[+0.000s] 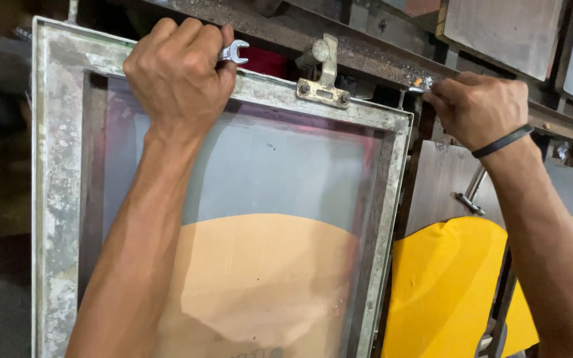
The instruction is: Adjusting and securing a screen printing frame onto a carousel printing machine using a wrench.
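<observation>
Dim workshop clutter of dark panels and rusty steel fills the background, and up close two bare forearms reach upward across a worn, paint-flecked metal screen-printing frame [54, 199] with translucent mesh. Through the mesh, below the left wrist, a tan curved shape shows. Bright yellow padded boards [445, 292] stand lower down, under the right forearm. The left hand [179, 73] is balled into a tight fist at the frame's top rail, gripping a small silver open-ended wrench [233, 51] whose forked head pokes out beside the knuckles. Between the two hands a pale metal clamp bracket [324, 76] sits bolted on the frame's upper edge. The right hand [479, 106], with a black band [502, 141] around its wrist, is pinched closed on a small shiny metal part [422, 85] at the rusty steel beam [366, 56] beyond the frame's top corner; what that part is, I cannot tell.
</observation>
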